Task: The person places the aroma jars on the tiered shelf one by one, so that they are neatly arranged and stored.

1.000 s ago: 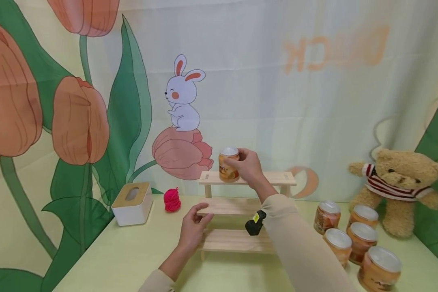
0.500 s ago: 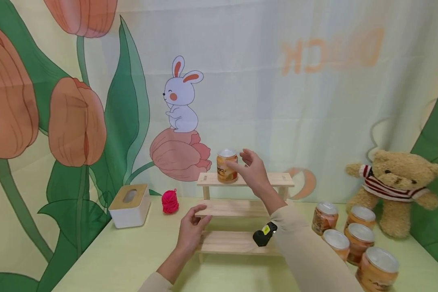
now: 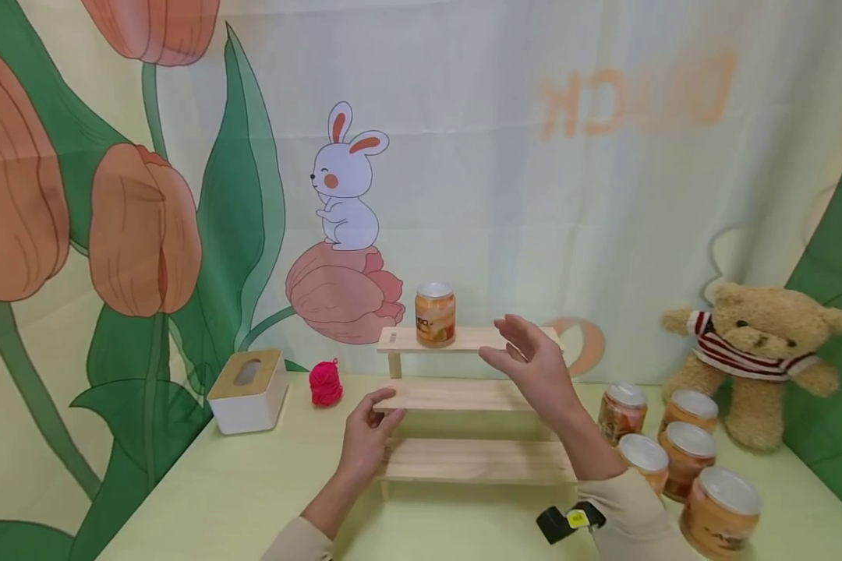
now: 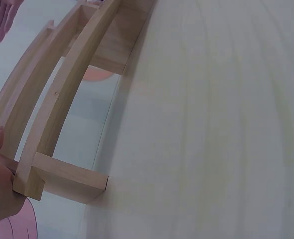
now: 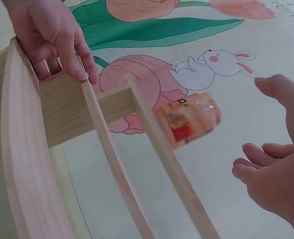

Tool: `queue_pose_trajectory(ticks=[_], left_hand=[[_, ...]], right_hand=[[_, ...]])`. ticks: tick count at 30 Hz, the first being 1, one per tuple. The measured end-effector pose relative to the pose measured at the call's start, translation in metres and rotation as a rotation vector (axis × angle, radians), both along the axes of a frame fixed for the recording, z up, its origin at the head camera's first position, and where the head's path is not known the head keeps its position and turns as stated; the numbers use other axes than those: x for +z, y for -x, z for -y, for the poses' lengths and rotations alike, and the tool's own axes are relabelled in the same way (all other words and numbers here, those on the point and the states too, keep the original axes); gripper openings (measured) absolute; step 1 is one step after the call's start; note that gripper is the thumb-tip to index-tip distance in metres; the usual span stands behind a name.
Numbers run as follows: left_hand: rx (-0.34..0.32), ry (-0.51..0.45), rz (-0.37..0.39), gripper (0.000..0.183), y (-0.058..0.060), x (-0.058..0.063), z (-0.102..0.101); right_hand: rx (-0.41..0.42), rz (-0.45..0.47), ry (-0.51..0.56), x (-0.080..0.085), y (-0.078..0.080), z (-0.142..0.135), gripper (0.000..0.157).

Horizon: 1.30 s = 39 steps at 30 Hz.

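A three-tier wooden shelf rack [image 3: 463, 396] stands on the table in the head view. One orange can [image 3: 435, 315] with a silver lid sits upright on its top tier, left of centre; the right wrist view also has this can [image 5: 189, 120]. My left hand [image 3: 366, 440] grips the left end of the middle tier, thumb at the front edge, as the right wrist view shows that hand [image 5: 55, 37] too. Apart from the can, to its right, my right hand [image 3: 536, 372] hovers before the top tier. Its fingers are spread and hold nothing.
Several similar cans [image 3: 689, 452] stand on the table at the right, before a teddy bear [image 3: 761, 358] in a striped top. At left are a tissue box [image 3: 249, 393] with a wooden lid and a pink yarn bundle [image 3: 326, 383]. A printed curtain [image 3: 477, 179] hangs behind.
My right hand has let go of the can on the top tier and drawn away to the right and down. My left hand has stayed on the rack.
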<state>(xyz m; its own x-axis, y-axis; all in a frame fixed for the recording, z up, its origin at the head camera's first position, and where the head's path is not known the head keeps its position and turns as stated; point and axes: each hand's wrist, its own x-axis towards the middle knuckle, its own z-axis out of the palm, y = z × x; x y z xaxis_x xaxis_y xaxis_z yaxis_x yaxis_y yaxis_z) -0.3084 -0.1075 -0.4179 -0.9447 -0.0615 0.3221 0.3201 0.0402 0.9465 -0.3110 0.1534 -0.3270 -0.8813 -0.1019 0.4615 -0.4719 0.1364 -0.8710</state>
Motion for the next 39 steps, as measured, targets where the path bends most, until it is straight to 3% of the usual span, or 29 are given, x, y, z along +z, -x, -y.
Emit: queue_pose_trajectory(ticks=[4,10,13,20,28,33,39], left_hand=[[0.012,-0.006,0.016,0.035,0.009,-0.007,0.002],[0.016,-0.013,0.022,0.037,0.026,-0.026,0.002],[0.015,-0.019,0.012,0.037,0.027,-0.03,0.002],[0.022,-0.029,0.024,0.036,0.026,-0.031,0.003],[0.02,-0.019,0.022,0.036,0.026,-0.027,0.002],[0.033,-0.021,0.022,0.037,0.026,-0.028,0.004],[0.015,-0.019,0.048,0.037,0.027,-0.028,0.002]], right_hand=[[-0.009,-0.02,-0.056,-0.001,-0.015,-0.021,0.073],[-0.109,-0.045,-0.23,0.003,-0.039,-0.067,0.071],[-0.144,-0.04,-0.299,0.005,-0.052,-0.092,0.065],[-0.102,-0.021,-0.409,-0.008,-0.076,-0.157,0.049],[-0.202,0.186,-0.59,-0.033,-0.088,-0.218,0.066],[-0.141,0.212,-0.661,-0.053,-0.084,-0.242,0.066],[-0.054,0.412,-0.627,-0.068,-0.086,-0.27,0.073]])
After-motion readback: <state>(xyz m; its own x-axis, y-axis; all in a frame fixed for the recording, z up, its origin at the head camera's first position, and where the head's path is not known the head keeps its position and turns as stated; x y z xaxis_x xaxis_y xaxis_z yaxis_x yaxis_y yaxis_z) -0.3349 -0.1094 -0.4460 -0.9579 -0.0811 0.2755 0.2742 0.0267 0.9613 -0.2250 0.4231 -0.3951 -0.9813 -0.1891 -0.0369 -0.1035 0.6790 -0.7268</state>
